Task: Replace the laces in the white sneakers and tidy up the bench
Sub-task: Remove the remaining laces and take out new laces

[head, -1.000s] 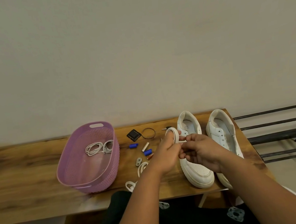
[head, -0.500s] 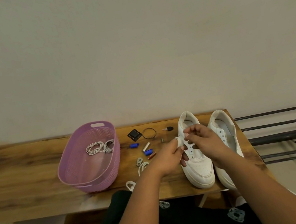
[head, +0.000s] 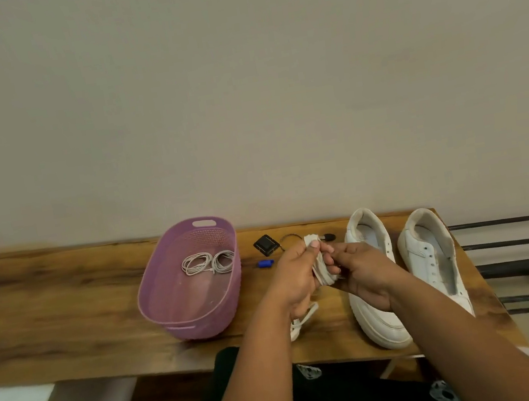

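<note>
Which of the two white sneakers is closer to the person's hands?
The left sneaker, beside the small clutter; the right hand overlaps it, while the other sneaker sits apart near the bench's end.

Your left hand (head: pixel 297 273) and right hand (head: pixel 364 271) meet above the bench (head: pixel 47 304), both pinching a bundle of white lace (head: pixel 320 269) between them; the left thumb presses on its top. A loose lace end (head: pixel 301 322) lies on the bench at 6 o'clock from your left hand. Two white sneakers (head: pixel 374 287) stand side by side at 3 o'clock from the hands, toes toward you; your right forearm crosses the nearer one. The purple basket (head: pixel 169 305) sits at 9 o'clock and holds two coiled cords (head: pixel 207 263). Between basket and hands lie a blue cap (head: pixel 265 263) and a black square piece (head: pixel 266 245).
</note>
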